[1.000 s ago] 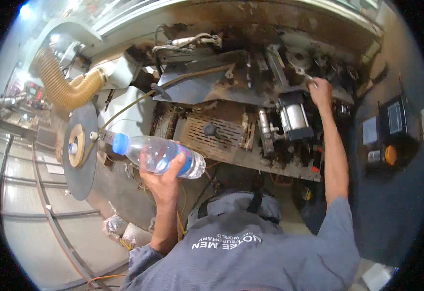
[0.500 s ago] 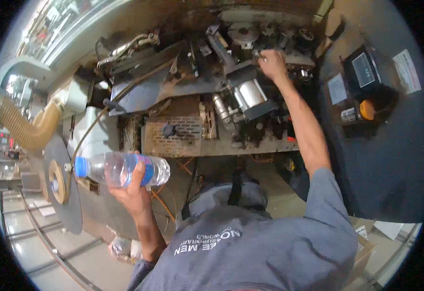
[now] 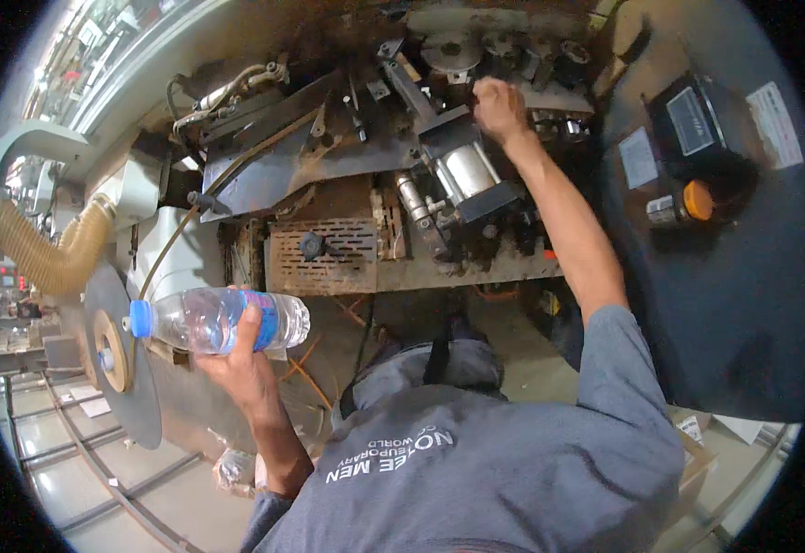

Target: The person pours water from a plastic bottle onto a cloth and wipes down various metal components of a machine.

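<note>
A: Where's the clear plastic bottle [image 3: 204, 320]?

B: Left of centre in the frame, lying nearly level in the left hand [image 3: 244, 364], its blue cap [image 3: 141, 319] toward the left edge and its base toward the middle.

A: How are the fingers [image 3: 248, 324] on that side?

B: Wrapped around it. The thumb lies across the blue and pink label [image 3: 260, 320]; the other fingers are mostly hidden behind and below the bottle.

A: And the right hand [image 3: 502, 112]?

B: Upper right of centre, with the arm stretched out over the machine [image 3: 421, 267]. Its fingers are curled in, but I can't tell whether they pinch anything or have only closed on themselves.

A: What's around it?

B: A silvery cylinder [image 3: 469, 172] between dark end blocks sits just below and to the left of it, and a round metal disc [image 3: 451, 53] is above and to the left. Near the middle there's a rusty slotted plate [image 3: 352, 258] with a dark knob [image 3: 311, 245] on it.

A: Farther out?

B: A ribbed tan hose [image 3: 47, 249] at the left, a large grey disc [image 3: 141, 396] below it, and at the right a black box [image 3: 697, 129] above an orange-lidded container [image 3: 666, 210].
</note>
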Available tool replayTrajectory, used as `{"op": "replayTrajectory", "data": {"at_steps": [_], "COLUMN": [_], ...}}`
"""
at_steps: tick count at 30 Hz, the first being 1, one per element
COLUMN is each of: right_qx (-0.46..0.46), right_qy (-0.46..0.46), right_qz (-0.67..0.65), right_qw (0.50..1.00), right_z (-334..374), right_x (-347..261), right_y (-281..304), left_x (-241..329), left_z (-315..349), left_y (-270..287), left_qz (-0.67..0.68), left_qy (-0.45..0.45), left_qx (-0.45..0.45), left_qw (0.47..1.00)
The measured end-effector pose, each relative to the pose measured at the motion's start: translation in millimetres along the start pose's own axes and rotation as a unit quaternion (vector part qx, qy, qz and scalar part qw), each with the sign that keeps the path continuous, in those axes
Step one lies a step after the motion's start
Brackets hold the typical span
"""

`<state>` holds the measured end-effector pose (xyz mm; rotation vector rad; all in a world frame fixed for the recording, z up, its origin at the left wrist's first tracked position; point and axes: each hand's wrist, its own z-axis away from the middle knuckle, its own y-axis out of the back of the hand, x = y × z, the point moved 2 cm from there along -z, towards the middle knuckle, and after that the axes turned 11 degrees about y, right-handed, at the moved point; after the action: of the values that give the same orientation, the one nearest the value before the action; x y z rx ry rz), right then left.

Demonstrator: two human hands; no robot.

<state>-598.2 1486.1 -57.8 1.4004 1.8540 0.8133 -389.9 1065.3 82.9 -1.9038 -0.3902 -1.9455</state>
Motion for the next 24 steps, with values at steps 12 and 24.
{"op": "replayTrajectory", "data": {"at_steps": [12, 24], "right_qx": [0.069, 0.053], "right_qy": [-0.116, -0.178], "right_qz": [-0.02, -0.077], "right_qw": [0.991, 0.98], "right_z": [3.1, 3.4], "right_x": [0.9, 5.8], "right_y": [-8.6, 16.9], "left_x": [8.3, 6.1], "left_z": [4.9, 15.2], "left_y": [9.5, 9.2], "left_qz": [-0.019, -0.056], "left_qy": [-0.037, -0.012], "left_qx": [-0.01, 0.008], "left_qw": [0.999, 0.998]}}
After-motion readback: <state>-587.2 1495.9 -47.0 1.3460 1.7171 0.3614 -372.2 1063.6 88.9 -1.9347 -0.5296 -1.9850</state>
